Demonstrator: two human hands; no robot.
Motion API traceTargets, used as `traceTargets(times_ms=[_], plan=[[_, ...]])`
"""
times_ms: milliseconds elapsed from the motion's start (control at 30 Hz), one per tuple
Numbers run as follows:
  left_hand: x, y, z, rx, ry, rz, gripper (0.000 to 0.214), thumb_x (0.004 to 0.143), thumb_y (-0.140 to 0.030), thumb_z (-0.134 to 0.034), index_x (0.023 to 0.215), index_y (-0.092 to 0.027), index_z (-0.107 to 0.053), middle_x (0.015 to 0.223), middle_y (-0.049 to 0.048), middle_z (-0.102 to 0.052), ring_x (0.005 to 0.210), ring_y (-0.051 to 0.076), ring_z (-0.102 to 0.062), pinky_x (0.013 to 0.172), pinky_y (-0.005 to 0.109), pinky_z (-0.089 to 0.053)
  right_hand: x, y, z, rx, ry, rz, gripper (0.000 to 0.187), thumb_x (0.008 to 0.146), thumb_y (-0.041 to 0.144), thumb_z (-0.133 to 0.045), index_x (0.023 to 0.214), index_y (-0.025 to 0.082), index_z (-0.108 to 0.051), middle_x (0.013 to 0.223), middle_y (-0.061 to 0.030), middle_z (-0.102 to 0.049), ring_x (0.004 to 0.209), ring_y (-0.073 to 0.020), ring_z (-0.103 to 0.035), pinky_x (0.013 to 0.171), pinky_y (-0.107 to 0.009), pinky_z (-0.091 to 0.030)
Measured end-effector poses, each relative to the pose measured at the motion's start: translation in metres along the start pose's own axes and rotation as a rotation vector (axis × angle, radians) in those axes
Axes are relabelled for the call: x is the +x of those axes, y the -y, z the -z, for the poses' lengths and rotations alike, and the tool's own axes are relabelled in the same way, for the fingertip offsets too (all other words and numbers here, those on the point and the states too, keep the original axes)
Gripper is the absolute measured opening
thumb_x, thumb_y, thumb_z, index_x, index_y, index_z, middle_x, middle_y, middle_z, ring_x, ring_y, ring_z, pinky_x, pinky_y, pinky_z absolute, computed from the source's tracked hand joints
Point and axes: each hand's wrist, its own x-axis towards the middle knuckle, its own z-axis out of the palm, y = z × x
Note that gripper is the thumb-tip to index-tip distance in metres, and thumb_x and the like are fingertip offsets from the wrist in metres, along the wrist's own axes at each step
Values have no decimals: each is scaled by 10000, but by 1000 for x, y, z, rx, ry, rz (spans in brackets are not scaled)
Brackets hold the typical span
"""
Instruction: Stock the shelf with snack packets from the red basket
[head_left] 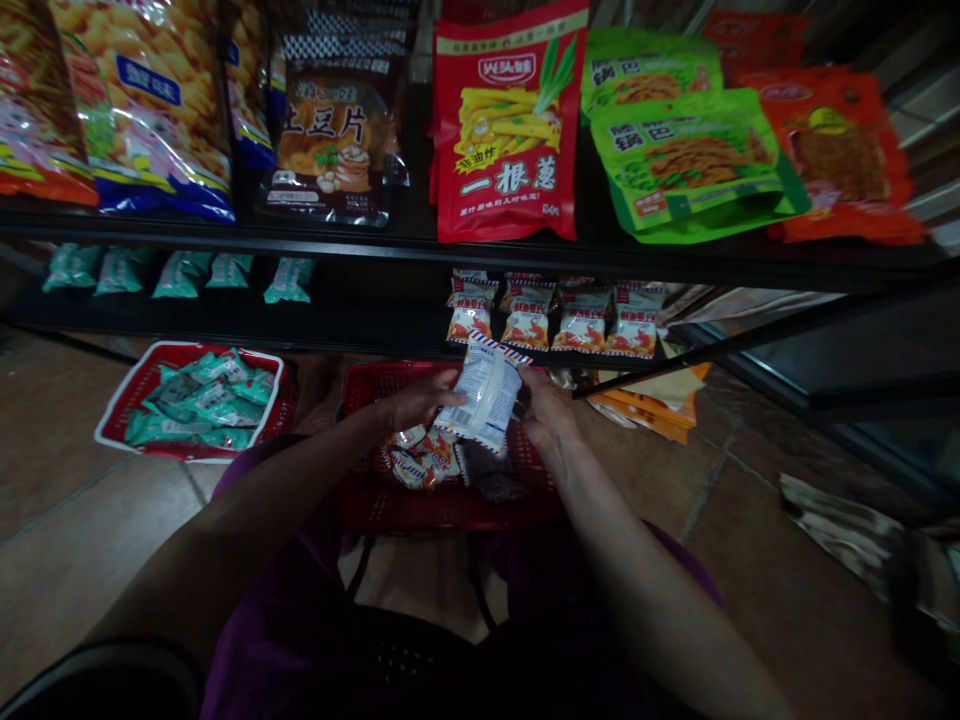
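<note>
My left hand (412, 402) and my right hand (546, 412) both grip a small white snack packet (486, 392) with a red-and-blue striped edge, one hand on each side of it. The packet is held above a red shopping basket (442, 510) on the floor. Inside the basket lie a few more packets of the same kind (421, 458). Just behind my hands, a row of matching packets (556, 318) stands on the lower shelf.
A black shelf (480, 250) carries large snack bags: a red one (508, 130), green ones (686, 160), a dark one (334, 130). Teal packets (180, 272) line the lower shelf at left. A second red basket (191, 405) with teal packets sits on the tiled floor.
</note>
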Motion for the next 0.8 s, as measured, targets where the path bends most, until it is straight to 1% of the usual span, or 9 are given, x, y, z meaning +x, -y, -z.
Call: traceTargets(times_ms=[100, 233, 333, 467, 600, 700, 800], plan=[[-2, -1, -2, 67, 6, 24, 512, 668, -290, -720, 1138, -148, -574, 1015, 103, -670, 804, 209, -633, 675, 272, -484, -2, 0, 0, -7, 37, 18, 137, 643, 260, -707, 708, 199, -603, 623, 37, -657, 550, -122, -599, 510, -231, -483], [-5, -2, -8, 124, -26, 43, 501, 687, -323, -716, 1129, -138, -570, 977, 95, -672, 747, 181, -621, 689, 281, -477, -2, -1, 0, -65, 95, 11, 230, 607, 352, -750, 714, 201, -613, 632, 31, -661, 532, -116, -580, 479, -225, -453], [-6, -3, -10, 110, -49, 68, 466, 676, -314, -727, 1081, -135, -583, 959, 92, -674, 736, 182, -620, 692, 291, -477, -1, -1, 1, -88, 101, 20, 253, 600, 388, -753, 700, 199, -618, 664, 30, -669, 550, -104, -576, 496, -216, -446], [-6, -2, -9, 109, -65, 114, 446, 662, -307, -732, 1055, -147, -593, 967, 98, -675, 776, 215, -628, 696, 309, -480, -2, 1, 1, -72, 92, 87, 250, 594, 391, -754, 655, 197, -607, 651, 33, -665, 563, -102, -574, 527, -217, -448], [-6, 0, -7, 98, -40, 119, 457, 676, -313, -717, 1087, -159, -588, 994, 108, -674, 797, 238, -635, 705, 333, -489, -6, 3, 1, -61, 89, 120, 264, 594, 404, -756, 644, 199, -598, 627, 25, -659, 544, -113, -572, 525, -233, -447], [-5, 0, -8, 51, -29, 115, 463, 684, -290, -708, 1109, -155, -585, 995, 104, -682, 791, 221, -639, 712, 323, -497, -8, 3, 0, -56, 102, 143, 290, 602, 437, -757, 651, 201, -595, 639, 18, -663, 551, -116, -579, 530, -236, -450], [-5, -3, -9, -17, -33, 97, 489, 677, -268, -711, 1129, -137, -579, 966, 99, -694, 765, 202, -648, 709, 306, -502, -11, 6, -2, -56, 141, 146, 321, 625, 495, -737, 688, 206, -614, 663, 17, -667, 575, -112, -587, 532, -229, -450]])
